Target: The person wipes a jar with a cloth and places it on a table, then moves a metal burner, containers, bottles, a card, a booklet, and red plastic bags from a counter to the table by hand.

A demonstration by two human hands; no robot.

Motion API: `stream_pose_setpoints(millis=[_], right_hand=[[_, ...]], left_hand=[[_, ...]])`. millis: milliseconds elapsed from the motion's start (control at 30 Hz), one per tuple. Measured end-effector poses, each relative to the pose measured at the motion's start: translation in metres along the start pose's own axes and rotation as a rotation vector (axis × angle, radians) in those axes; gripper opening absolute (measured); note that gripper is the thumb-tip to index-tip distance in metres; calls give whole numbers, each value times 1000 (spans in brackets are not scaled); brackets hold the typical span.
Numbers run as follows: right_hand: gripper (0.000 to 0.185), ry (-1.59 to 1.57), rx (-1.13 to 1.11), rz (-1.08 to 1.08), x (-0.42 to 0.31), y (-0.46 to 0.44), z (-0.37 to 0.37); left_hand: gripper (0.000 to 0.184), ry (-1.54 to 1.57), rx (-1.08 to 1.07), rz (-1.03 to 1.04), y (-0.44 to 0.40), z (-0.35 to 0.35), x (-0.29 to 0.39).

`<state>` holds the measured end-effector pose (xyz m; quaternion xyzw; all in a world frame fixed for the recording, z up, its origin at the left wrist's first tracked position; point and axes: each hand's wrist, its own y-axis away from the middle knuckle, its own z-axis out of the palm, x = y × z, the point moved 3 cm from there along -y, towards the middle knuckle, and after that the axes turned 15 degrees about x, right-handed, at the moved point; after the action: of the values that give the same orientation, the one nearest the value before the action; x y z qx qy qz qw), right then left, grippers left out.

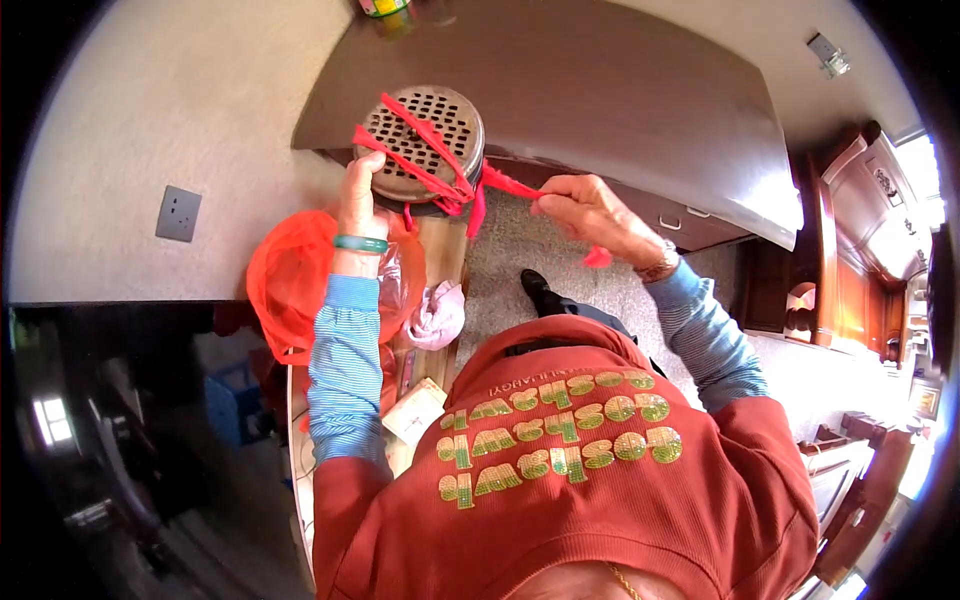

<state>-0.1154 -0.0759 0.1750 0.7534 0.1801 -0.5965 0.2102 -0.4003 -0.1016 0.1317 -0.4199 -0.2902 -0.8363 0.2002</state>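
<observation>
A round metal canister with a perforated top (425, 135) stands at the left end of the dark counter, partly over its edge. A red cloth strip (412, 163) crosses its top in two bands and gathers in a loose knot at the near right rim. My left hand (362, 195) grips the canister's near left side, thumb at the rim beside the strip; its other fingers are mostly hidden. My right hand (592, 212) is closed on one end of the red strip, drawn out to the right of the canister. A tail of the strip hangs below that hand.
Below my left hand sit a red plastic bag (290, 285), a crumpled pale pink cloth (436, 316) and a cream-coloured booklet or box (414, 410). The dark counter (590, 80) spans the far side, with drawers beneath. Wooden furniture (850, 250) stands at right. A socket (179, 213) is on the left wall.
</observation>
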Motion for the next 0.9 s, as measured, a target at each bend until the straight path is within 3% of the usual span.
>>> stream_pose_setpoints(millis=[67, 133, 200, 267, 400, 500, 633, 900], right_hand=[[21, 116, -29, -4, -20, -1, -11], [22, 377, -97, -320, -44, -3, -16], [20, 415, -127, -411, -73, -7, -10], [18, 397, -274, -644, -86, -22, 0], [15, 554, -396, -620, -111, -48, 22], [16, 433, -541, -376, -103, -70, 35], [17, 440, -477, -252, -102, -89, 33], [17, 328, -518, -294, -96, -108, 38]], left_hand=[[31, -77, 23, -11, 1, -6, 1], [32, -85, -47, -79, -1, -7, -4], [36, -116, -79, -92, -13, -14, -20], [37, -104, -218, -130, 3, 3, -24], [40, -219, -397, -196, 27, 19, -35], [46, -156, -475, -263, 52, 34, -29], [57, -140, -551, -300, 68, 38, -14], [62, -183, -587, -388, 62, 36, -7]])
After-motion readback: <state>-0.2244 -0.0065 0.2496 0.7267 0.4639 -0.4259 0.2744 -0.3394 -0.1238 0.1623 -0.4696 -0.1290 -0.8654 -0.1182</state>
